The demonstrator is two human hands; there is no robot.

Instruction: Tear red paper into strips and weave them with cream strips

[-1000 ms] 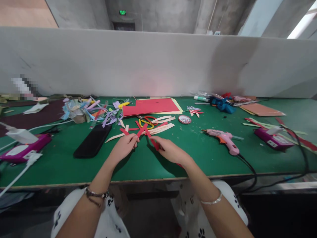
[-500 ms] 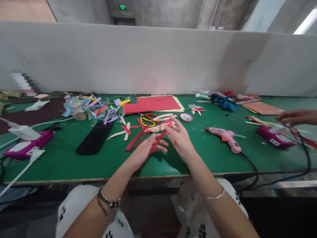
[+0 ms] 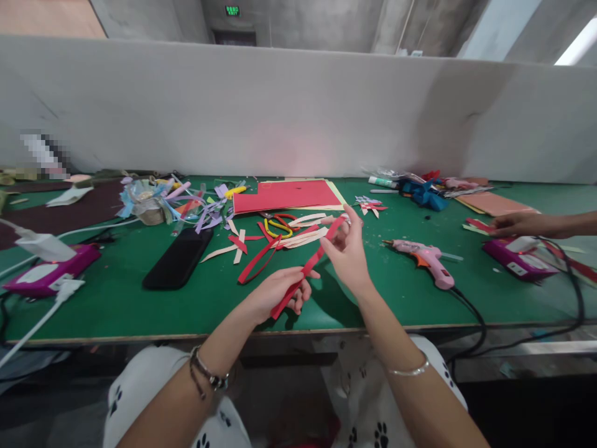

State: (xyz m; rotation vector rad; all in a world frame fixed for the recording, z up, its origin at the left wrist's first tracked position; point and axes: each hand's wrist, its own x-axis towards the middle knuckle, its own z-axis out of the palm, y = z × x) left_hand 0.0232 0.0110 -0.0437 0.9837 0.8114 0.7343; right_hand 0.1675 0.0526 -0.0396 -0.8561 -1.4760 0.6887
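My right hand (image 3: 349, 256) has moved away from my left hand (image 3: 280, 292), so the red strip (image 3: 314, 261) now stretches lengthwise between them, pinched in both, above the smooth green counter (image 3: 387, 302). It looks like flat, bendy paper; beside it lies a narrow red loop (image 3: 250, 266).

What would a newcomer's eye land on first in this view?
First, the bright red strip slanting between the left hand and the right hand, near the middle of the view. Next, the large red sheet behind them on the green table, then the pink glue gun to their right. At the right edge, another person's hand shows behind a purple socket block.
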